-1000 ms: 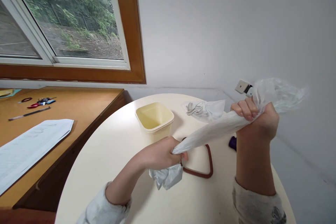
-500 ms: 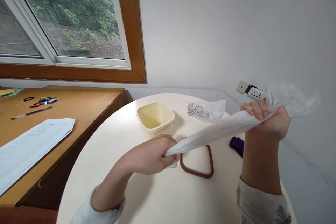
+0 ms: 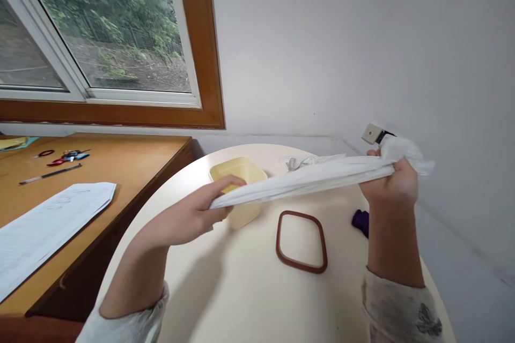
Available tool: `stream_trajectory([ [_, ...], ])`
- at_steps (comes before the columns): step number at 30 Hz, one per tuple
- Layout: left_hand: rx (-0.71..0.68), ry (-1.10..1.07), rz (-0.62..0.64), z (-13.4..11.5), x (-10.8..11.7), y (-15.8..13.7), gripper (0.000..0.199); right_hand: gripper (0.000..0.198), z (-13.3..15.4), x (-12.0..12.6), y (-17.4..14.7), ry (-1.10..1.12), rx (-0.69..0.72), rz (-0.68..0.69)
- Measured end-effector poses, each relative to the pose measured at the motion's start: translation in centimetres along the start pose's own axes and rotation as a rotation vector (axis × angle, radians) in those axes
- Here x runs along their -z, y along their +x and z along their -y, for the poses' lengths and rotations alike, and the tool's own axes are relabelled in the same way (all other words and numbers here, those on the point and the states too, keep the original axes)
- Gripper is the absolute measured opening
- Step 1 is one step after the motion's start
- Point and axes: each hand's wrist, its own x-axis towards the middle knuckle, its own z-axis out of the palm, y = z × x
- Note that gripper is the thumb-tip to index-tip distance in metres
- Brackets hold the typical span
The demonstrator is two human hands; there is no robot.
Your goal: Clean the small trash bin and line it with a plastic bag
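A white plastic bag (image 3: 306, 179) is stretched lengthwise between my two hands above the round table. Its left end is pinched by my left hand (image 3: 201, 209), which is in front of a pale yellow square bin (image 3: 245, 214). My right hand (image 3: 388, 179) grips the bag near its other end, and a bunched part sticks out past the fingers. Below the bag, a brown rounded-square ring (image 3: 301, 267) lies flat on the table. Partly hidden behind the bag is another crumpled clear plastic bag (image 3: 295, 162).
The round cream table (image 3: 257, 311) stands against the wall. A dark purple item (image 3: 361, 221) lies by my right wrist. On the wooden desk (image 3: 132, 155) to the left are papers (image 3: 60, 225), a pen (image 3: 50, 173) and small tools (image 3: 68, 157). A socket (image 3: 372, 133) is on the wall.
My left hand has moved left and up, to in front of the bin. My right hand has shifted slightly left and down. The bag is less twisted, flatter and more level.
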Motion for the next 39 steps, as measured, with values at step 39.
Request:
stream_trajectory([
  [39, 0.516, 0.407, -0.229, 12.4, 4.9, 1.0, 0.059, 0.035, -3.8, -2.2, -3.0, -0.244, -0.271, 0.345],
])
